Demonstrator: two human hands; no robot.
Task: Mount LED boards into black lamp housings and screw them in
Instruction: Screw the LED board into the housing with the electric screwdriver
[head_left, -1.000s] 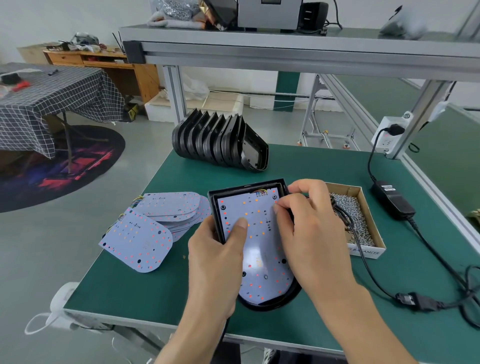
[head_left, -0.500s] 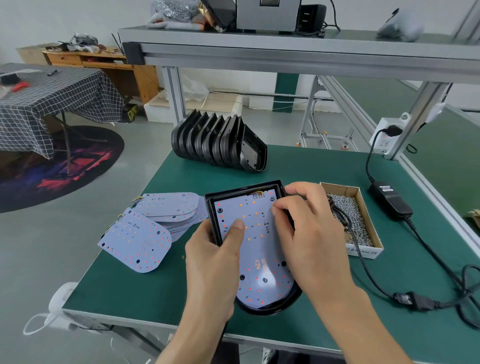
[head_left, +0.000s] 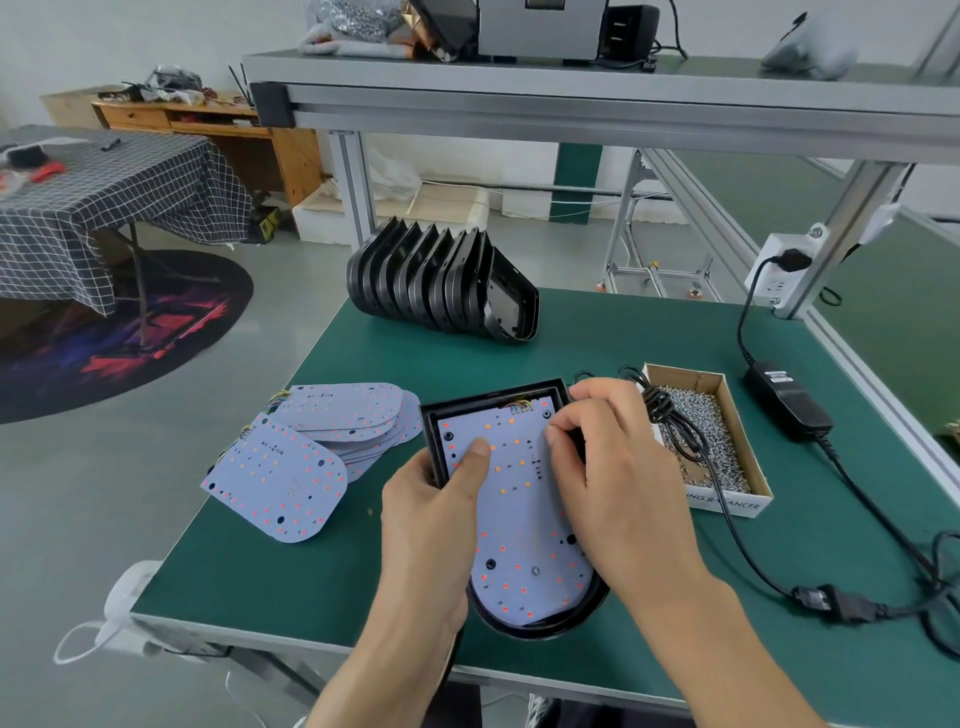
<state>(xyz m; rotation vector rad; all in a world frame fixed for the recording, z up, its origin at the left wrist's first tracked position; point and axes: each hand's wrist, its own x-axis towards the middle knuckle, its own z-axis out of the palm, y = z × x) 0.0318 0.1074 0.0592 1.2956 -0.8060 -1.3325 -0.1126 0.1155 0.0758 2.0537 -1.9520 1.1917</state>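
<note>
Housing (head_left: 558, 621) near the tabletop's front edge is gripped by the left hand (head_left: 436, 519), thumb pressed on the LED board (head_left: 524, 519); the board's right edge is pinched by the right hand (head_left: 618, 483).

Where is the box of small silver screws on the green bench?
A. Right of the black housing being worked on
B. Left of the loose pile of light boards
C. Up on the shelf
A: the cardboard box of screws sits just right of the housing, beyond the right hand.
</note>
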